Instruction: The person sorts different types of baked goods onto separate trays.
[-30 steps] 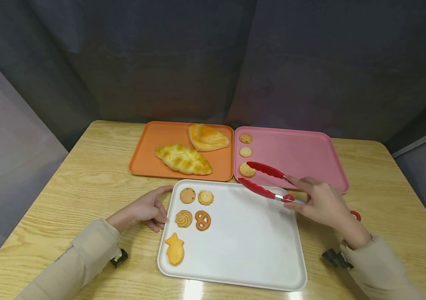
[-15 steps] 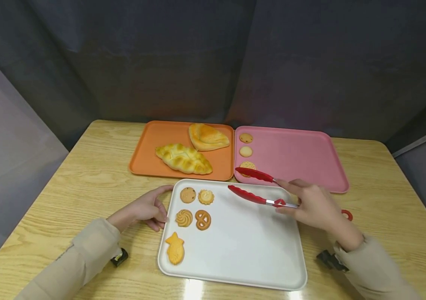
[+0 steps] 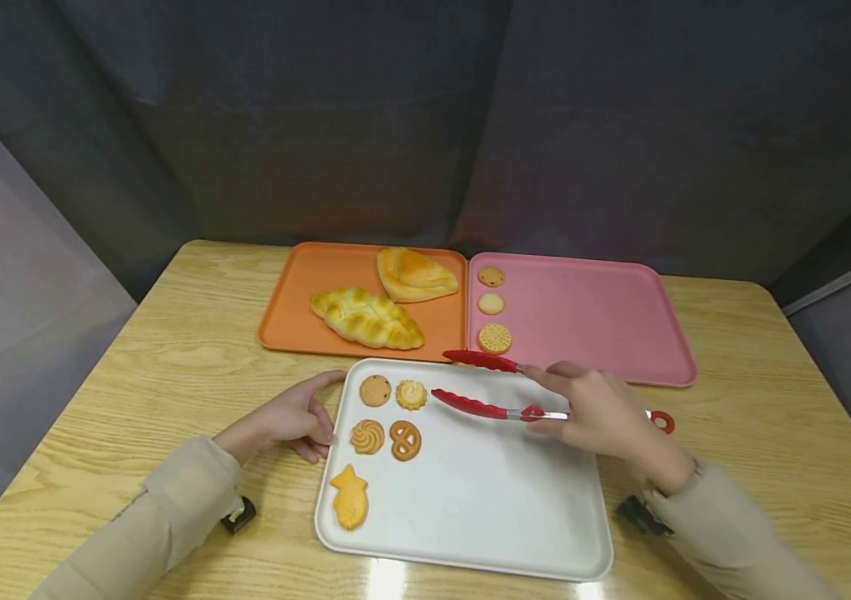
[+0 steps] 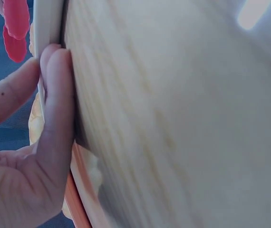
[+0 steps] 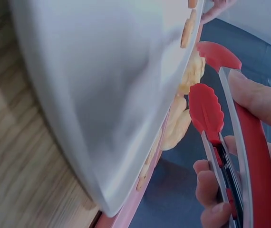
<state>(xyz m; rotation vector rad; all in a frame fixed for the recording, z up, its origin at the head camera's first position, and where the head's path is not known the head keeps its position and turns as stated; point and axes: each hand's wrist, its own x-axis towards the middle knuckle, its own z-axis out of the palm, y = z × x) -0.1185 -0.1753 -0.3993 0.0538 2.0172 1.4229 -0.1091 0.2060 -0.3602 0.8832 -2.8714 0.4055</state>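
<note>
My right hand point(image 3: 598, 414) holds red-tipped tongs point(image 3: 473, 407) above the back of the white tray point(image 3: 470, 517). The tongs' arms are spread, with nothing between the tips. At the tray's left rim, my left hand point(image 3: 292, 419) grips the edge with thumb and fingers, also seen close up in the left wrist view. On the tray's left side lie a chip cookie point(image 3: 375, 391), a scalloped cookie point(image 3: 412, 395), a swirl cookie point(image 3: 367, 437), a pretzel point(image 3: 406, 440) and a fish-shaped biscuit point(image 3: 350, 498).
Behind, a pink tray point(image 3: 590, 317) bears three round biscuits along its left side, the dotted one point(image 3: 495, 338) nearest. Beside it, an orange tray point(image 3: 286, 325) carries a braided bread point(image 3: 367, 318) and a folded pastry point(image 3: 415, 275). A dark curtain point(image 3: 320, 125) stands behind the table.
My right hand has carried the spread tongs left and toward me, away from the dotted biscuit on the pink tray. My left hand has stayed at the white tray's rim.
</note>
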